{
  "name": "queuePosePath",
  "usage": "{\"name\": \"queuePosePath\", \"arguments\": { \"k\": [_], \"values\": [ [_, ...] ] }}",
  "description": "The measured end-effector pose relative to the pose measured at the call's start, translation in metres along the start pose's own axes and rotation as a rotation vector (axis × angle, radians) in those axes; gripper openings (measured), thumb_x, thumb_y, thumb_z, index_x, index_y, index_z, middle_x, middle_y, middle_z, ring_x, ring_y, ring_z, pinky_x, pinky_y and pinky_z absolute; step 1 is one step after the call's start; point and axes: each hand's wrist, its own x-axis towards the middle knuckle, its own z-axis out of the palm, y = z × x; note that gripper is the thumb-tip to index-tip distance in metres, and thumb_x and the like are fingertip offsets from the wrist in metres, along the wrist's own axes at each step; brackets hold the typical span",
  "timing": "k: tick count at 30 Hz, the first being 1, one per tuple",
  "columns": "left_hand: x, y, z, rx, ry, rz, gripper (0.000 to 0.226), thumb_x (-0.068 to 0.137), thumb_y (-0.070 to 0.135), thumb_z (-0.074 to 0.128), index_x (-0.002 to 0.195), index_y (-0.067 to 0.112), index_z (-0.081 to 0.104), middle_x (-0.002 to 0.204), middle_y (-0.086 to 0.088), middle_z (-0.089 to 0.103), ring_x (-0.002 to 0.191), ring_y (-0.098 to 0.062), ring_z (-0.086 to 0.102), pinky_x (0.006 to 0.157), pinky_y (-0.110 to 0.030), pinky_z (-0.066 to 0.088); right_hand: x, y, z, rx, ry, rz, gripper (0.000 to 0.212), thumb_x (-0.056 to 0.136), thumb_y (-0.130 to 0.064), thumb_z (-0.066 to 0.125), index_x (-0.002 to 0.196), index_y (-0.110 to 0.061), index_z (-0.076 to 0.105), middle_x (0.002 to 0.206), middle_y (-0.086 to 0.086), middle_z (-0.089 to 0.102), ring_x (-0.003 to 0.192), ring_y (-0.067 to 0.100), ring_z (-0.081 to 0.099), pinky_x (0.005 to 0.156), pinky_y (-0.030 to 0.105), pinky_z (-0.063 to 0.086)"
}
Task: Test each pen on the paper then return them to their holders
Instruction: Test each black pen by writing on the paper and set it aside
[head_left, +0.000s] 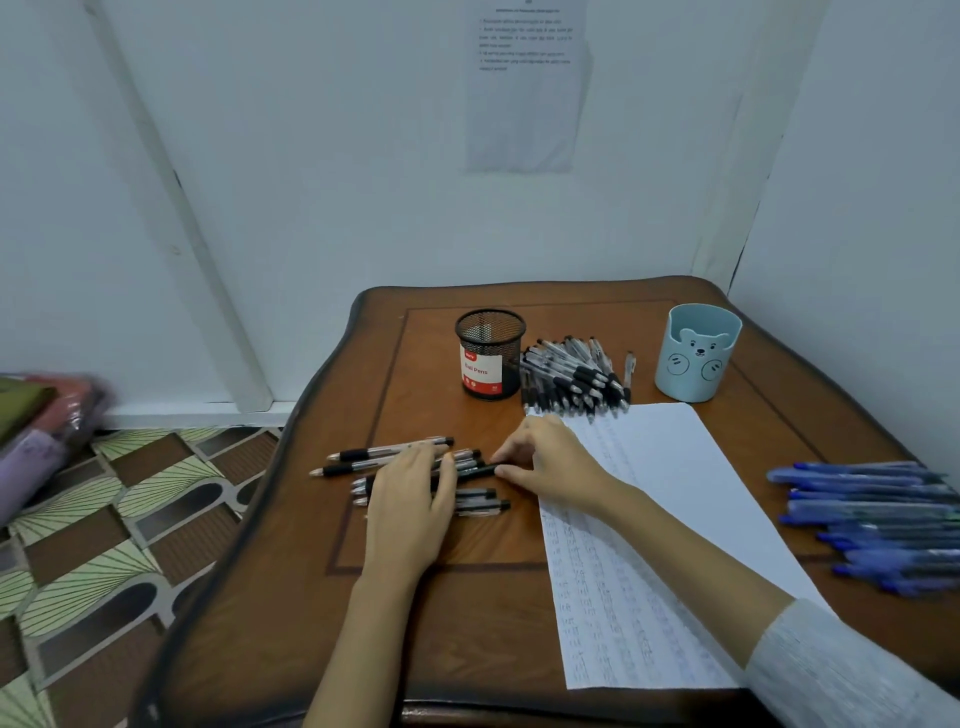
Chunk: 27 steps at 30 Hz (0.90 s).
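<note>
Wooden table (291, 597) in a white corner. Left hand (410, 499) lies flat, fingers straight and together, resting across a loose row of black pens (384, 452) on the left of the table; tips of the row point left, clickers right. Right hand (550, 462) reaches in from the paper side, thumb and fingertips curled, pinching the clicker end of one pen (470, 473) in that row; the pen lies level on the table, its middle under the left fingers. Paper (670, 467) sits to the right of the row, angled, its left half covered in small scribbles; the right forearm crosses it, grey sleeve (831, 665) at the near corner. Mesh holder (491, 353) stands upright behind the row, red-and-white label facing the camera. Just right of it, a pile (571, 376) of black pens, touching the paper's far edge. Blue holder (696, 353) with a bear face stands right of the pile. Blue pens (872, 519) lie heaped at the table's right edge, apart from the paper. Printed sheet (524, 88) on the back wall, text unreadable.
</note>
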Motion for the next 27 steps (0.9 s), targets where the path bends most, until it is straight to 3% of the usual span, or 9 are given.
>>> {"name": "queuePosePath", "arguments": {
  "k": [4, 9, 13, 15, 18, 21, 23, 25, 27],
  "values": [
    [-0.001, 0.002, -0.002, -0.065, 0.021, 0.003, 0.026, 0.100, 0.025, 0.043, 0.108, 0.015, 0.066, 0.103, 0.005, 0.066, 0.097, -0.006, 0.056, 0.089, -0.022, 0.040, -0.011, -0.002, -0.017, 0.568, 0.036, 0.105, 0.008, 0.089, -0.020, 0.068, 0.093, -0.015, 0.073, 0.089, -0.005, 0.069, 0.079, 0.001, 0.060, 0.066, 0.010, 0.046],
    [-0.003, 0.007, -0.005, -0.062, -0.002, 0.020, 0.041, 0.096, 0.035, 0.036, 0.111, 0.013, 0.067, 0.108, 0.002, 0.067, 0.104, -0.011, 0.058, 0.092, -0.021, 0.036, -0.019, 0.006, -0.033, 1.234, 0.316, 0.333, 0.014, 0.102, -0.017, 0.044, 0.095, -0.007, 0.049, 0.086, 0.018, 0.071, 0.059, 0.016, 0.055, 0.055, 0.023, 0.046],
    [-0.003, 0.016, -0.005, -0.026, -0.028, 0.065, 0.036, 0.094, 0.033, 0.041, 0.108, 0.013, 0.068, 0.107, 0.000, 0.069, 0.105, -0.013, 0.060, 0.092, -0.021, 0.033, -0.028, 0.016, -0.047, 1.612, 0.436, 0.486, 0.018, 0.091, 0.000, 0.058, 0.077, -0.008, 0.050, 0.059, 0.003, 0.052, 0.036, 0.004, 0.033, 0.035, 0.013, 0.026],
    [-0.005, 0.024, -0.003, -0.037, -0.053, 0.079, 0.032, 0.096, 0.031, 0.044, 0.110, 0.014, 0.067, 0.110, 0.001, 0.068, 0.107, -0.012, 0.058, 0.093, -0.020, 0.031, -0.037, 0.022, -0.050, 1.767, 0.420, 0.534, 0.028, 0.091, 0.006, 0.051, 0.072, -0.013, 0.042, 0.046, -0.003, 0.039, 0.030, 0.005, 0.023, 0.031, 0.014, 0.018],
    [-0.011, 0.042, 0.004, -0.074, -0.089, 0.134, 0.024, 0.096, 0.024, 0.051, 0.112, 0.015, 0.066, 0.113, 0.004, 0.066, 0.107, -0.009, 0.056, 0.093, -0.018, 0.032, -0.055, 0.029, -0.050, 2.045, 0.382, 0.530, 0.031, 0.089, 0.006, 0.040, 0.071, -0.018, 0.032, 0.043, -0.005, 0.024, 0.028, 0.007, 0.021, 0.028, 0.017, 0.018],
    [-0.023, 0.062, 0.015, -0.081, -0.174, 0.209, 0.023, 0.096, 0.027, 0.050, 0.111, 0.017, 0.065, 0.116, 0.008, 0.064, 0.110, -0.007, 0.054, 0.092, -0.017, 0.033, -0.075, 0.031, -0.055, 2.091, 0.321, 0.464, 0.016, 0.074, 0.002, 0.050, 0.087, -0.007, 0.052, 0.043, -0.004, 0.027, 0.030, 0.006, 0.026, 0.029, 0.015, 0.025],
    [-0.031, 0.072, 0.024, -0.073, -0.225, 0.249, 0.027, 0.096, 0.031, 0.049, 0.118, 0.019, 0.062, 0.121, 0.008, 0.061, 0.115, -0.006, 0.051, 0.095, -0.017, 0.029, -0.090, 0.032, -0.059, 1.951, 0.267, 0.460, 0.032, 0.087, -0.014, 0.044, 0.111, 0.001, 0.060, 0.046, -0.002, 0.034, 0.035, 0.006, 0.035, 0.032, 0.014, 0.032],
    [-0.039, 0.081, 0.030, -0.083, -0.267, 0.286, 0.029, 0.096, 0.031, 0.049, 0.120, 0.019, 0.060, 0.122, 0.006, 0.061, 0.115, -0.008, 0.050, 0.097, -0.018, 0.029, -0.105, 0.034, -0.062, 1.767, 0.250, 0.475, 0.051, 0.102, -0.036, 0.032, 0.108, 0.003, 0.065, 0.052, 0.004, 0.051, 0.041, 0.010, 0.049, 0.037, 0.016, 0.041],
    [-0.046, 0.089, 0.036, -0.079, -0.308, 0.325, 0.031, 0.095, 0.031, 0.048, 0.120, 0.018, 0.059, 0.119, 0.005, 0.061, 0.113, -0.009, 0.050, 0.094, -0.019, 0.030, -0.117, 0.033, -0.064, 1.589, 0.274, 0.487, 0.055, 0.100, -0.045, 0.040, 0.095, 0.002, 0.069, 0.062, 0.009, 0.063, 0.046, 0.013, 0.056, 0.042, 0.017, 0.047]
  ]
}}
